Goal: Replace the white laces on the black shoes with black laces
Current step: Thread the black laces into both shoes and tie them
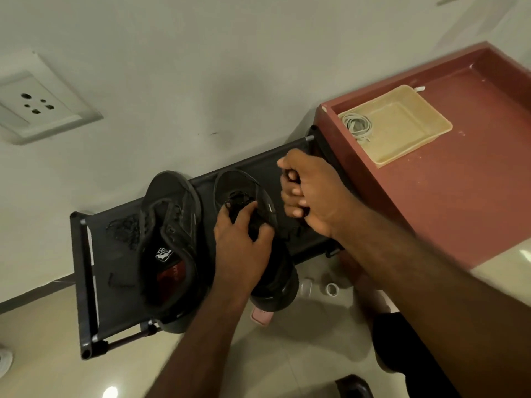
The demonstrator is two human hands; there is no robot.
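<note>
Two black shoes stand on a low black fabric rack [83, 268]. The left shoe [169, 239] lies unheld, its eyelets open and a white logo on its tongue. My left hand [241, 239] grips the right shoe [275, 282] across its tongue and lacing area, where a black lace [237, 198] is partly threaded. My right hand [313, 193] is raised just right of that shoe, its fingers curled tight around a dark lace end; the strand itself is hard to make out. A loose black lace [123, 228] lies bunched on the rack left of the shoes. Coiled white laces [357, 124] sit in a beige tray [413, 124].
The tray rests on a red-brown table [459, 196] right of the rack. A wall with a socket plate [34, 101] is behind. Small white items [332, 289] and a pink object [261, 317] lie on the tiled floor under the rack's front edge.
</note>
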